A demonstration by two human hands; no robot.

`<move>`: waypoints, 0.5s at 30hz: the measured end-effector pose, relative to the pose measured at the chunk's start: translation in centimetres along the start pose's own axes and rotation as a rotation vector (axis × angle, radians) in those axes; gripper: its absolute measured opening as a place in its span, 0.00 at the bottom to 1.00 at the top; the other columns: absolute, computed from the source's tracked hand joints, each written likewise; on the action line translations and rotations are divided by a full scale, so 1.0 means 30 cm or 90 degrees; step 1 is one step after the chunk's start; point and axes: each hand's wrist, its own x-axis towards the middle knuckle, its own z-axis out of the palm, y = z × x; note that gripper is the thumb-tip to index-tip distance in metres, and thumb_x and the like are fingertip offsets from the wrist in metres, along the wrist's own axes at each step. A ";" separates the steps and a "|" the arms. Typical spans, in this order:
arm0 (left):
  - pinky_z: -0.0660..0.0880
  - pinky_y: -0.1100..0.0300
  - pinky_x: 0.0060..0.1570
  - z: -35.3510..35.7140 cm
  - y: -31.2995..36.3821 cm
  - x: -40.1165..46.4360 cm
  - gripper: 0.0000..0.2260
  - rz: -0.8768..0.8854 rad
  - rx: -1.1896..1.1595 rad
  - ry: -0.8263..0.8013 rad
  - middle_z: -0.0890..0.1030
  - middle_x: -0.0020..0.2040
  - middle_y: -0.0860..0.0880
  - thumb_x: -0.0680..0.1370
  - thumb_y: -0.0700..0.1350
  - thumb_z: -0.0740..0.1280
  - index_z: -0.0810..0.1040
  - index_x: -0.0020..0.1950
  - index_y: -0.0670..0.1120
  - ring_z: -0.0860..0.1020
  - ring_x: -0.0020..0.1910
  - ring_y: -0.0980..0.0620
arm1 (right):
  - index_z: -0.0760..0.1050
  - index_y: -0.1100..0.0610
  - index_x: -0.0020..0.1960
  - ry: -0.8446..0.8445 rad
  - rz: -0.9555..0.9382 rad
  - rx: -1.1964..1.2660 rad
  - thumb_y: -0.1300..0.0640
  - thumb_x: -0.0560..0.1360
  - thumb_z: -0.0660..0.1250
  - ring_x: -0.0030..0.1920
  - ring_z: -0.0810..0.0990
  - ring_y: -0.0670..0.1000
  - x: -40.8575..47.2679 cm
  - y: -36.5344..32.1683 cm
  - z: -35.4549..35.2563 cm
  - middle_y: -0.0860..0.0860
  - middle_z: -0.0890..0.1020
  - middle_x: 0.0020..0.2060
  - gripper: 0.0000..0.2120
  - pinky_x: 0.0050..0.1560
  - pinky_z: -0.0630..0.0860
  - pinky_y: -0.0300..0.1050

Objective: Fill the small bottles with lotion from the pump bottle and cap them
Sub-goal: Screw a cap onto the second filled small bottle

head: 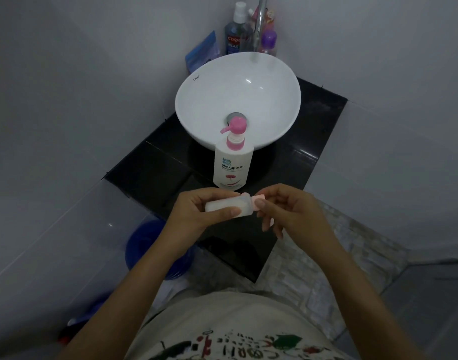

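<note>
While the pump bottle (233, 162) stands upright against the near side of the sink (196, 105), a small bottle (226, 207) is held on its side just in front of it, long axis running left to right, neck toward the right. It is clamped by the left hand (194, 216), thumb over its front. A pink cap (259, 198), touching the neck, is pinched by the right hand (290, 211). Whether the cap is going on or coming off cannot be told; any twist turns about that sideways axis.
</note>
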 end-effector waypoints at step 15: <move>0.69 0.75 0.54 -0.060 -0.122 0.017 0.23 0.026 0.193 0.082 0.78 0.57 0.56 0.64 0.52 0.75 0.79 0.58 0.52 0.75 0.56 0.62 | 0.78 0.56 0.54 0.085 -0.181 -0.331 0.55 0.75 0.66 0.43 0.78 0.46 0.117 0.125 0.085 0.50 0.81 0.45 0.09 0.43 0.75 0.37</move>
